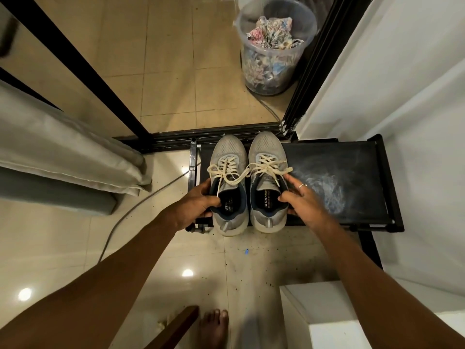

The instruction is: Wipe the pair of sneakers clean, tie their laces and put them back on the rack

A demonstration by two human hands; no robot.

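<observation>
Two grey mesh sneakers with cream laces tied in bows stand side by side at the left end of a black shoe rack (352, 172), toes pointing away from me. My left hand (193, 205) grips the collar of the left sneaker (227, 157), thumb inside the opening. My right hand (302, 200), a ring on one finger, grips the collar of the right sneaker (266, 149) in the same way. The heels overhang the rack's near edge.
The rack's right part bears white dusty smears (324, 187). A clear bin of crumpled paper (274, 46) stands beyond a black door frame (211, 137). A grey cushion (63, 147) lies left, a cable (141, 202) crosses the tiles, a white box (334, 311) and my bare foot (214, 328) are near.
</observation>
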